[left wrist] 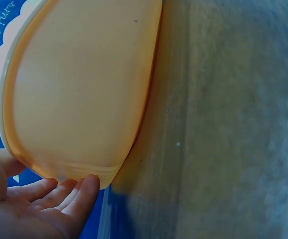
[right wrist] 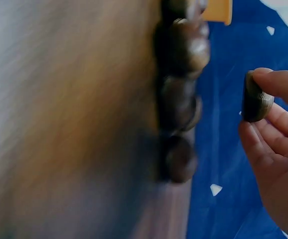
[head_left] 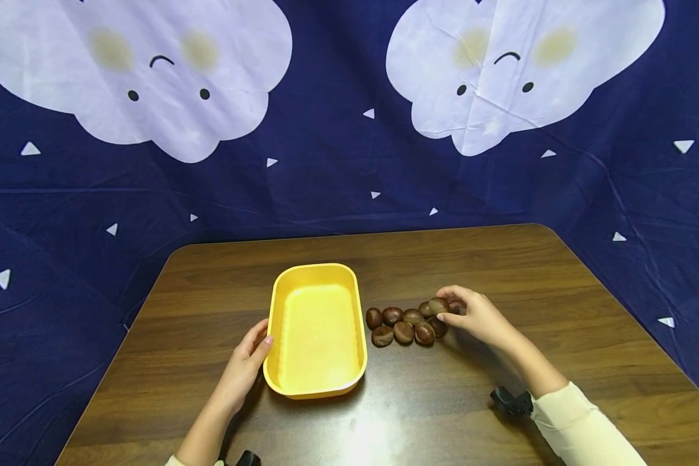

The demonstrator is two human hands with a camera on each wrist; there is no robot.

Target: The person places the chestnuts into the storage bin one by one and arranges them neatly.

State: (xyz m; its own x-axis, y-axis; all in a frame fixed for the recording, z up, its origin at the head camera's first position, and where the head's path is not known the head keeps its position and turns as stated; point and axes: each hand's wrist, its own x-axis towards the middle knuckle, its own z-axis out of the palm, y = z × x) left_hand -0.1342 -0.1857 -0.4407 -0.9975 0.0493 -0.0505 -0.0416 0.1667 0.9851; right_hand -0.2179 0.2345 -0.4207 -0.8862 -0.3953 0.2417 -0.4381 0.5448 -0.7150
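Observation:
My left hand (head_left: 246, 366) holds the left side of a yellow plastic tray (head_left: 359, 336), thumb at the rim and fingers against the outer wall. In the left wrist view the fingers (left wrist: 86, 199) press along the tray's side (left wrist: 79, 99). Right of the tray, brown chestnuts (head_left: 404, 332) lie in two uneven rows on the table. Over the right end of these rows, my right hand (head_left: 480, 317) pinches one chestnut (head_left: 439, 307) between thumb and fingertips. The right wrist view shows this pinched chestnut (right wrist: 256, 99) lifted off the tabletop, apart from the others (right wrist: 181, 157).
The wooden table (head_left: 443, 259) has rounded far corners. Behind it hangs a dark blue cloth (head_left: 338, 142) with white clouds and small triangles. A black device (head_left: 511, 402) is strapped at the right wrist, and another (head_left: 248, 459) shows at the left wrist.

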